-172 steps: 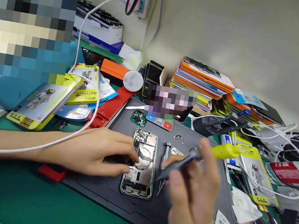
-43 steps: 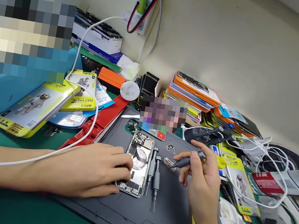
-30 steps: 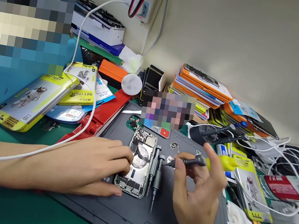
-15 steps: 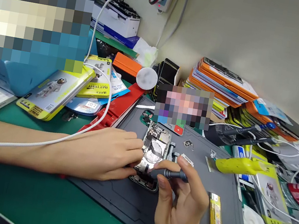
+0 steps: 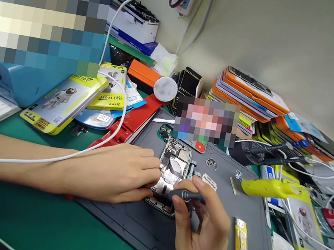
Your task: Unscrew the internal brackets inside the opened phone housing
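An opened phone (image 5: 171, 169) with its inner parts exposed lies on a dark grey work mat (image 5: 148, 229). My left hand (image 5: 116, 172) rests on the mat with its fingers pressed against the phone's left edge, holding it still. My right hand (image 5: 199, 234) pinches a slim dark screwdriver (image 5: 187, 195), whose tip points into the lower part of the phone. Two more small screwdrivers (image 5: 192, 169) lie right of the phone, partly hidden by my fingers.
A white cable (image 5: 51, 159) crosses my left forearm. Yellow battery packs (image 5: 64, 102), a red tool (image 5: 128, 124) and a blue machine (image 5: 16, 81) are at left. Stacked orange cases (image 5: 250, 92), a yellow tool (image 5: 268, 188), cables and small loose parts (image 5: 210, 163) crowd the right.
My right hand brought the screwdriver from the small parts right of the phone over to the phone's lower part. My left hand stayed on the phone.
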A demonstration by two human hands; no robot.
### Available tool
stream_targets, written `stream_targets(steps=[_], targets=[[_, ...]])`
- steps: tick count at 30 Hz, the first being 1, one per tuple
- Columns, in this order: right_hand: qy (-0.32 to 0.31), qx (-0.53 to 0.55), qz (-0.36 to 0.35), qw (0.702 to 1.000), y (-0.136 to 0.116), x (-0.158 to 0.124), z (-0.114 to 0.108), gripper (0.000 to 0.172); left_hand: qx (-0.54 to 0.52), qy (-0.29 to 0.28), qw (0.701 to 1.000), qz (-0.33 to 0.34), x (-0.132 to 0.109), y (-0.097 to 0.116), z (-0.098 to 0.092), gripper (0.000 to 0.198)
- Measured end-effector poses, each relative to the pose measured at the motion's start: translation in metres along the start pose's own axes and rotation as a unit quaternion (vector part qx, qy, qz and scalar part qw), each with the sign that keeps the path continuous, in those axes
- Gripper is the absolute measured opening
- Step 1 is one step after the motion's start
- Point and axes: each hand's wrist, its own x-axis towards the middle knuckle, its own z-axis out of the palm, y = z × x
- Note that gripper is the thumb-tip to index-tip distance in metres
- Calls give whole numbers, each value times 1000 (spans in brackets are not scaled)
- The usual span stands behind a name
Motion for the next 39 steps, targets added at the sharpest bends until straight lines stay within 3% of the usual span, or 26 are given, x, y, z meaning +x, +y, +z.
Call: stream_targets(steps=[9, 21, 28, 31, 36, 39], targets=[[-76, -5, -71, 995, -6, 15, -8, 73, -18, -5, 1000, -2, -2, 0, 2, 11], [-66, -13, -59, 996, -11, 15, -8, 73, -20, -20, 1000, -7, -1, -1, 2, 8], [-67, 6, -35, 997, -7, 6, -13, 85, -18, -13, 1000, -9, 0, 2, 0, 14], [-60, 3, -23, 998, -6, 3, -13, 82, -11, -9, 1000, -4, 0, 1, 1, 15], [-59, -23, -71, 995, -6, 9, -11, 75, -17, -4, 1000, 6, -2, 1, 2, 13], [-38, -20, -55, 998, -5, 9, -7, 77, -29, -9, 1000, 7, -3, 0, 1, 7]])
